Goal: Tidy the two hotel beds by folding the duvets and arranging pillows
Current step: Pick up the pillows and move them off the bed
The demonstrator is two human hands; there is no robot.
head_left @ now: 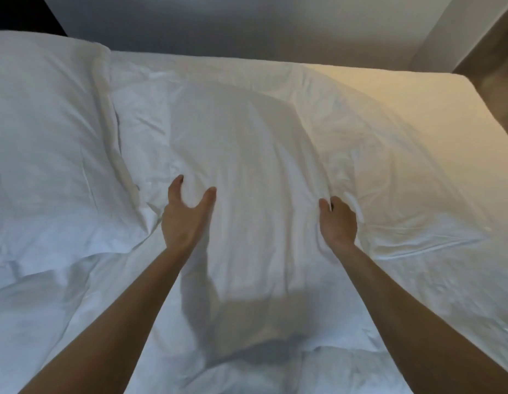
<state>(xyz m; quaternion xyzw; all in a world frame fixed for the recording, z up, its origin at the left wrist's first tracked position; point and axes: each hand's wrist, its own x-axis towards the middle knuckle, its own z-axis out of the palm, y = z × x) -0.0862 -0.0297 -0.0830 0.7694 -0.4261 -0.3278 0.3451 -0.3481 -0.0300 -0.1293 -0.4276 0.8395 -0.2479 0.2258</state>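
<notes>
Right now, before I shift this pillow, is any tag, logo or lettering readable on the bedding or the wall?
None: no text shows on the middle pillow, the left pillow, the duvet, the bed sheet or the wall.

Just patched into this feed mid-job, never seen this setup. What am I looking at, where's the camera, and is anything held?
There is no machine: these are a person's two bare arms, filmed by one camera worn on their head, looking down at a bed. The right hand grips the edge of a white pillow in the middle. The left hand rests on it, thumb and fingers spread. A second pillow lies to the left, a rumpled duvet nearest the camera.
</notes>
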